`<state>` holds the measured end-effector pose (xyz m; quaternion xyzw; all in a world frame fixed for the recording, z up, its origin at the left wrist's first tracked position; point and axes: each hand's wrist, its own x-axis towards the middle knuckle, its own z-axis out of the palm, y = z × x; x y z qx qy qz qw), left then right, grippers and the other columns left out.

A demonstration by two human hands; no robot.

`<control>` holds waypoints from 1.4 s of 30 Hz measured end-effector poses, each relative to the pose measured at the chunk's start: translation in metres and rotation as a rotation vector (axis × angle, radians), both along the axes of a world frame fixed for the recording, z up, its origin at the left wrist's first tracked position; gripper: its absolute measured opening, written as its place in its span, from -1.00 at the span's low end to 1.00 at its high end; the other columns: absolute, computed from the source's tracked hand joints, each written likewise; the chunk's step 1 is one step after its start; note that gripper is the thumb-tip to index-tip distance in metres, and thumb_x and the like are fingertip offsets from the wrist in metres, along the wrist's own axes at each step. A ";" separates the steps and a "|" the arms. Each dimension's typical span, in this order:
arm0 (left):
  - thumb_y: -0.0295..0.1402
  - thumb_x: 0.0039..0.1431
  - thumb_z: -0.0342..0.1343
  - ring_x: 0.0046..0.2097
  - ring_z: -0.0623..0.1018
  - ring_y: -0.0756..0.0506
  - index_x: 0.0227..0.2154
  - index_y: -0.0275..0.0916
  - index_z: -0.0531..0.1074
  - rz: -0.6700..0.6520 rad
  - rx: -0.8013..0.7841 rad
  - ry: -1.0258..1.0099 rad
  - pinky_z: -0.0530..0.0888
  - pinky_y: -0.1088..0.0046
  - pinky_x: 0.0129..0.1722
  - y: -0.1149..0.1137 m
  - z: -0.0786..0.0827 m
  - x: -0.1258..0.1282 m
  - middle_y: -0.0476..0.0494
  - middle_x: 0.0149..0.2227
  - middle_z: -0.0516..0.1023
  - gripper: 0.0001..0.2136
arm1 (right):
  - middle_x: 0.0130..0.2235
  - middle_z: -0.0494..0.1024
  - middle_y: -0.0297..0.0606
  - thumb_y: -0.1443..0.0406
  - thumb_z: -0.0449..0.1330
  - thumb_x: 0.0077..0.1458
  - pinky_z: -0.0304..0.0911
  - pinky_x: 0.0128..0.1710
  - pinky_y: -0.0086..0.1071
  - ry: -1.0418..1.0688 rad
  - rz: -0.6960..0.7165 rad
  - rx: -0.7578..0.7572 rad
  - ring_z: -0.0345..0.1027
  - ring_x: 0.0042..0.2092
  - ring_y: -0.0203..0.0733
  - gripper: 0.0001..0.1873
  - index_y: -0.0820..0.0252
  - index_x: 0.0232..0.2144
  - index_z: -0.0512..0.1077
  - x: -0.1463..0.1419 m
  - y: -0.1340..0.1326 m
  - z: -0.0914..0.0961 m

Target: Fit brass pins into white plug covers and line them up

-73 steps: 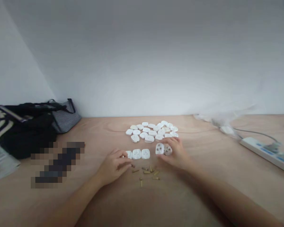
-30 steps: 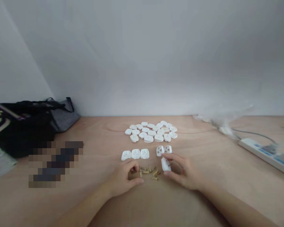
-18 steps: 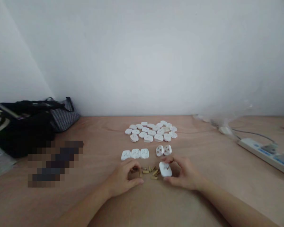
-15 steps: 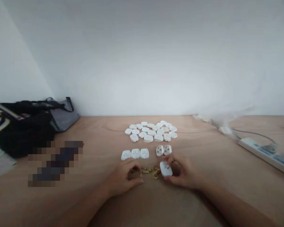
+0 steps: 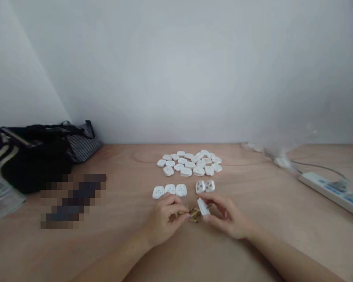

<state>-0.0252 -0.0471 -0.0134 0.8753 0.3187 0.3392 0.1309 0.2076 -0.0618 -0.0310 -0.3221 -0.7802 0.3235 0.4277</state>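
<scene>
- Over the bench (image 5: 176,260), the right hand (image 5: 228,217) pinches a tilted white plug housing (image 5: 203,206); a steady edge grip should serve.
- At the brass pins (image 5: 195,214), left hand (image 5: 166,219): cannot tell whether gripping; best lift singly.

1. Hands, lower centre of frame: two, one left hand (image 5: 169,217), one right hand (image 5: 228,219).
2. White pieces, mid-frame: three in the row (image 5: 170,189), two in the pair (image 5: 210,186), one held piece (image 5: 203,206).
3. White pieces in the far cluster (image 5: 190,165), centre: about twenty; overlap prevents an exact count.
4. Brass pins (image 5: 194,214), below centre: several, partly hidden, exact number not established.
5. Bags, left: two, black bag (image 5: 38,166), striped bag (image 5: 82,144).
6. Power strip (image 5: 313,180), right: one.
</scene>
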 end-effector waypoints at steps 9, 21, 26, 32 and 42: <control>-0.32 0.12 0.15 -0.26 0.43 -0.12 -0.31 -0.20 0.48 0.018 -0.102 0.061 0.31 0.33 -0.22 -0.011 0.006 0.011 -0.09 -0.36 0.51 -0.89 | -0.24 0.50 -0.26 0.25 0.32 -0.15 0.31 -0.19 -0.32 0.147 -0.013 -0.084 0.40 -0.22 -0.18 -0.64 0.12 -0.41 0.17 -0.014 -0.006 0.005; -0.30 0.13 0.13 -0.24 0.43 -0.13 -0.33 -0.20 0.49 -0.007 -0.079 0.082 0.31 0.32 -0.20 -0.009 0.000 0.006 -0.11 -0.34 0.51 -0.89 | -0.30 0.47 -0.25 0.27 0.25 -0.11 0.26 -0.27 -0.35 0.025 0.013 0.018 0.37 -0.29 -0.21 -0.73 0.17 -0.63 0.20 -0.014 -0.007 0.016; -0.26 0.14 0.13 -0.23 0.43 -0.14 -0.28 -0.19 0.48 -0.019 -0.086 0.088 0.30 0.31 -0.20 -0.011 0.004 0.009 -0.11 -0.31 0.53 -0.86 | -0.33 0.45 -0.30 0.30 0.26 -0.14 0.30 -0.28 -0.37 0.122 -0.001 -0.011 0.36 -0.30 -0.22 -0.74 0.13 -0.41 0.23 -0.016 -0.007 0.012; -0.35 0.21 0.04 -0.26 0.41 -0.11 -0.38 -0.20 0.46 -0.042 -0.028 0.134 0.28 0.32 -0.20 -0.012 0.004 0.011 -0.08 -0.37 0.51 -0.87 | -0.22 0.50 -0.22 0.31 0.27 -0.14 0.30 -0.16 -0.31 -0.042 0.028 0.091 0.39 -0.20 -0.15 -0.61 0.15 -0.18 0.37 -0.016 -0.007 0.012; -0.40 0.21 0.02 -0.22 0.38 -0.15 -0.39 -0.23 0.40 0.022 0.028 0.273 0.24 0.28 -0.18 -0.014 0.003 0.014 -0.10 -0.34 0.48 -0.90 | -0.23 0.51 -0.22 0.31 0.26 -0.14 0.30 -0.16 -0.32 -0.044 -0.008 0.169 0.40 -0.21 -0.14 -0.62 0.13 -0.18 0.37 -0.023 -0.008 0.014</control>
